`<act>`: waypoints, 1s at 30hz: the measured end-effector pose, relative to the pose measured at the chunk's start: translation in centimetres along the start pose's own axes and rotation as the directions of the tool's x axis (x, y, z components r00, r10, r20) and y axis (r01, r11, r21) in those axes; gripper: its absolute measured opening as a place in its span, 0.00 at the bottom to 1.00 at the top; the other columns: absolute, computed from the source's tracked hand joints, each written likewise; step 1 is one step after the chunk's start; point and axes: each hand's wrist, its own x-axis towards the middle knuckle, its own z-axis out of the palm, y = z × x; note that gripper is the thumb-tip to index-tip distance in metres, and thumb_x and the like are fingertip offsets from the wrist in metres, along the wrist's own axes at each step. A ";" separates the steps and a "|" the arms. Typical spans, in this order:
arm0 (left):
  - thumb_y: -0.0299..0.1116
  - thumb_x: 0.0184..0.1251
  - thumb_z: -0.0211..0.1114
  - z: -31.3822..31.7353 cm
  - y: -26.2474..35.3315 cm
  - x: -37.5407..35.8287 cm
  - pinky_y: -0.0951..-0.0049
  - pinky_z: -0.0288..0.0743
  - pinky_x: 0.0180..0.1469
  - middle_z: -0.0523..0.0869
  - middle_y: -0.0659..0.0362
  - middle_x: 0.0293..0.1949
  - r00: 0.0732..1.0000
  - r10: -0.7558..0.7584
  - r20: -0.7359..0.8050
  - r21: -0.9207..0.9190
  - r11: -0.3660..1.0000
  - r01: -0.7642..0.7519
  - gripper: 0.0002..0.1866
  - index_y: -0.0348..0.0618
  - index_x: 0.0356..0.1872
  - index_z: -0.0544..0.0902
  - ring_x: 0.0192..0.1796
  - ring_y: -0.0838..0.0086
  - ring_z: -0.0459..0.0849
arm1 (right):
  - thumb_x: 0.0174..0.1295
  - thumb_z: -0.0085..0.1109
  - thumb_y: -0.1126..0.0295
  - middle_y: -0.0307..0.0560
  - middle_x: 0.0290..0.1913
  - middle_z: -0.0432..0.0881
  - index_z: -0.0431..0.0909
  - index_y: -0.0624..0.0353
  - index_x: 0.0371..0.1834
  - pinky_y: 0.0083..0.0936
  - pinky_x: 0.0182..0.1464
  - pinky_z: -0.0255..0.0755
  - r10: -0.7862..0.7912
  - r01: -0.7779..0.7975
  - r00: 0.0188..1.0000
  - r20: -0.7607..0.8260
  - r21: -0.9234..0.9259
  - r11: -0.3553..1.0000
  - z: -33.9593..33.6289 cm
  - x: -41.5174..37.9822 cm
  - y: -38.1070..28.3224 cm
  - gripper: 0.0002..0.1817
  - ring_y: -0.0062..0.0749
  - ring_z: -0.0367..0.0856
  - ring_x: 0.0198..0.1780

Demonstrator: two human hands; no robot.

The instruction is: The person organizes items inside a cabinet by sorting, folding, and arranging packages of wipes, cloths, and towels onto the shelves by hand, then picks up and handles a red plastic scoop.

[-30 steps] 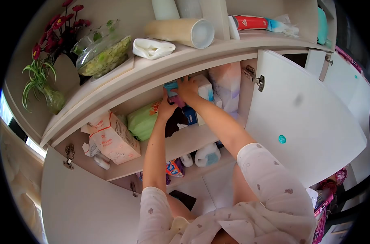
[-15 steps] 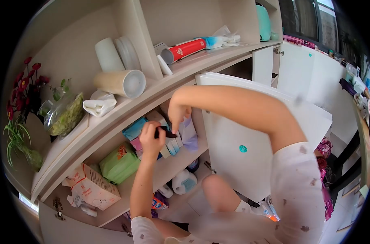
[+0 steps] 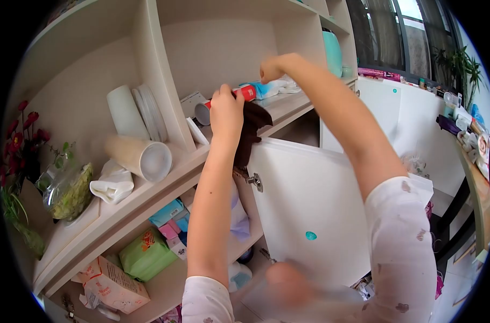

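A dark brown piece of cloth (image 3: 251, 129) hangs from my left hand (image 3: 226, 107), whose fingers are closed on it. It drapes over the shelf edge, above the open cabinet door (image 3: 309, 204). Behind the left hand, a red canister (image 3: 247, 92) lies on its side on the shelf. My right hand (image 3: 274, 68) is raised higher, apart from the cloth, with its fingers curled and slightly blurred. Anything inside that hand is hidden. Nearest to it is a blue and white packet (image 3: 266, 90) on the shelf.
Paper cups (image 3: 127, 113), a cylindrical container (image 3: 140, 157) and a glass bowl with green contents (image 3: 70, 188) stand or lie on the left shelf. Below, the cabinet holds a green package (image 3: 151, 254), a pink-white box (image 3: 116, 284) and several small packs. A mint-green appliance (image 3: 331, 54) stands at right.
Both hands have risen from the lower cabinet to the upper shelf's level and moved apart. The dark cloth has come up with my left hand and now hangs down unfolded.
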 end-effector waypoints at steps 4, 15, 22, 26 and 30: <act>0.37 0.54 0.59 0.9 -0.9 0.4 0.61 0.72 0.38 0.79 0.41 0.27 0.954 -0.269 0.131 0.128 0.959 0.252 0.14 0.32 0.28 0.77 0.35 0.49 0.79 | 0.52 0.50 0.58 0.53 0.48 0.75 0.76 0.56 0.46 0.34 0.51 0.66 0.119 -0.121 0.993 -0.026 -0.150 0.981 3.6 7.5 2.0 0.20 0.40 0.74 0.48; 0.36 0.57 0.57 0.4 0.1 -0.2 0.59 0.73 0.37 0.79 0.40 0.27 0.941 -0.291 0.171 0.200 0.946 0.256 0.14 0.30 0.29 0.75 0.34 0.48 0.79 | 0.52 0.49 0.62 0.50 0.50 0.75 0.77 0.57 0.44 0.36 0.48 0.69 0.042 -0.076 0.995 -0.092 -0.404 0.912 7.2 10.9 1.3 0.18 0.42 0.73 0.51; 0.36 0.56 0.58 0.3 0.3 0.0 0.59 0.74 0.36 0.79 0.41 0.27 0.949 -0.282 0.141 0.164 0.952 0.259 0.15 0.30 0.28 0.75 0.34 0.49 0.79 | 0.47 0.57 0.67 0.57 0.39 0.78 0.77 0.65 0.33 0.36 0.41 0.71 0.124 -0.139 0.984 -0.131 -0.110 0.984 5.8 11.4 3.2 0.13 0.46 0.78 0.40; 0.35 0.55 0.59 0.0 0.7 0.0 0.60 0.74 0.36 0.79 0.41 0.28 0.955 -0.280 0.094 0.153 0.952 0.264 0.14 0.30 0.28 0.76 0.33 0.49 0.79 | 0.41 0.62 0.72 0.60 0.32 0.79 0.78 0.66 0.26 0.36 0.38 0.73 -0.045 -0.034 0.831 -0.555 -0.130 0.991 6.1 11.2 4.6 0.10 0.50 0.78 0.37; 0.34 0.54 0.60 0.3 0.4 -0.1 0.59 0.73 0.35 0.79 0.41 0.27 0.971 -0.235 0.052 0.102 0.968 0.228 0.13 0.30 0.27 0.75 0.32 0.50 0.78 | 0.40 0.60 0.76 0.60 0.31 0.78 0.77 0.66 0.24 0.38 0.39 0.73 0.032 -0.103 0.747 -0.664 -0.067 0.992 4.0 8.0 2.9 0.07 0.51 0.78 0.37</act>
